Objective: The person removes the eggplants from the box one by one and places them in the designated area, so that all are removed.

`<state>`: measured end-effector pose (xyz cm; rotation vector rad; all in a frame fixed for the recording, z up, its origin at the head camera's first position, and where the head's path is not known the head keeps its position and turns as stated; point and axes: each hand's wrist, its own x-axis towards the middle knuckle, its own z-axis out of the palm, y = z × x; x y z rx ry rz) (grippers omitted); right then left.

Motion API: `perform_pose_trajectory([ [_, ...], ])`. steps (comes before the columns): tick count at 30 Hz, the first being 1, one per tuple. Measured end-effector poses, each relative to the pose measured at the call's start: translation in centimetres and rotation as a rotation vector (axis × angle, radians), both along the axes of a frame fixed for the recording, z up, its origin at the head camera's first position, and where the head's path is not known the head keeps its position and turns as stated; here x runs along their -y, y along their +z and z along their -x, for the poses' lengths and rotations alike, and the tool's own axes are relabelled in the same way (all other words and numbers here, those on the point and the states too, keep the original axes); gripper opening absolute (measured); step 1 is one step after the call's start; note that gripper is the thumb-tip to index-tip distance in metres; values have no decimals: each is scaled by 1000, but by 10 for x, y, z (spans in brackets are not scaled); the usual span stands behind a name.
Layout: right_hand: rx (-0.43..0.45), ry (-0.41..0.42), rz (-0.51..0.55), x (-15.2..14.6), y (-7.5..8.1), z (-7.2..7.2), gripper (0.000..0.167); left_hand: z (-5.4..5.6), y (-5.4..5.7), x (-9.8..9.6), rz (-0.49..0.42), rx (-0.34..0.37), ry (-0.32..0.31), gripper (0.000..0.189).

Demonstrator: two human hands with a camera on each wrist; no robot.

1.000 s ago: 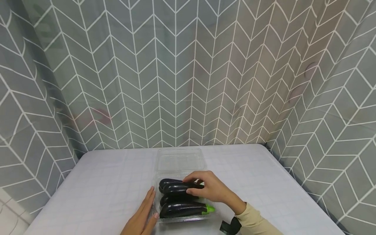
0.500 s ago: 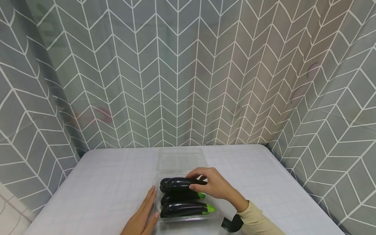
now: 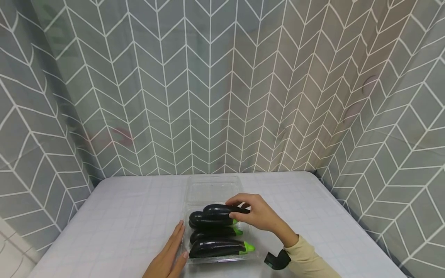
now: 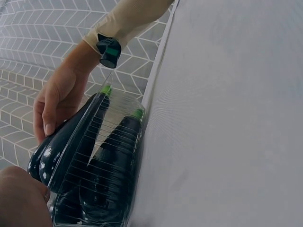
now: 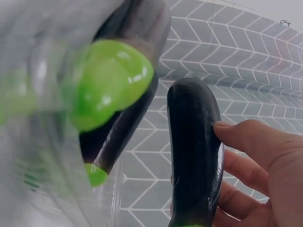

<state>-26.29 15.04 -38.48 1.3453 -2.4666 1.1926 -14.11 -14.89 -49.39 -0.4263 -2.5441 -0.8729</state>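
In the head view my right hand point(image 3: 259, 213) pinches a shiny black eggplant point(image 3: 218, 209) near its stem end, above the back of a clear plastic clamshell container point(image 3: 222, 260). The right wrist view shows thumb on one side of the held eggplant point(image 5: 193, 151) and fingers on the other. Several more eggplants with bright green stems lie crosswise in the container, the frontmost eggplant point(image 3: 215, 248) nearest me. Along the container's left side rests my left hand point(image 3: 167, 253), fingers straight. In the left wrist view, eggplants point(image 4: 111, 170) show through the ribbed wall.
The clear lid point(image 3: 213, 192) lies folded back behind the container on the white-covered table point(image 3: 132, 216). A grey curtain point(image 3: 208, 96) with white chevron lines stands behind and at both sides. A black strap device point(image 3: 278, 260) sits at the right wrist.
My right hand has lifted the eggplant and moved it back and slightly right, away from the others, uncovering the ones beneath. My left hand stays at the container's side.
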Motion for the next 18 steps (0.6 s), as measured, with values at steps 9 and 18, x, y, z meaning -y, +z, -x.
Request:
perform_pose_trajectory([
  [9,-36,-28,-10,-8,7,7,28,0,-1,2,6,-50,-13,68],
  [18,-41,-69,-4,-18,11,11,28,1,-3,2,11,-59,-12,68],
])
